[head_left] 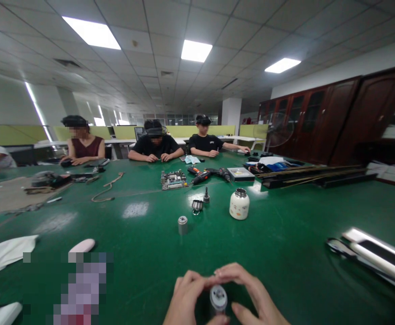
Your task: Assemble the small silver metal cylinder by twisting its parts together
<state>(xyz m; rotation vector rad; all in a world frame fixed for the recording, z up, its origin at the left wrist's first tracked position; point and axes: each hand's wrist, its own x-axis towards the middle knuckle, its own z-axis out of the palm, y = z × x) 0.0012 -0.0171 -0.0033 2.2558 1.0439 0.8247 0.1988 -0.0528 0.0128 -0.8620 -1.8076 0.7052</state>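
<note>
A small silver cylinder with a white slotted end (218, 295), like a small electric motor, stands upright between my hands. My left hand (186, 300) curls around it, with the thumb at its near side and the fingers behind, closed on it. Arched over from the other side, my right hand (256, 295) has its fingertips by the left fingers and its thumb apart from the cylinder, so it looks open. A similar cylinder (183, 225) stands farther up the table. Beyond that are a small metal cup-like part (197, 206) and a dark pointed piece (206, 195).
On the green table (143, 253) stand a cream bottle without a lid (239, 205), a circuit board (174, 179), power drills (202, 177) and a grey box (240, 174). A lamp-like bar (380, 253) lies right, a white cloth (7, 253) left. Several people sit opposite.
</note>
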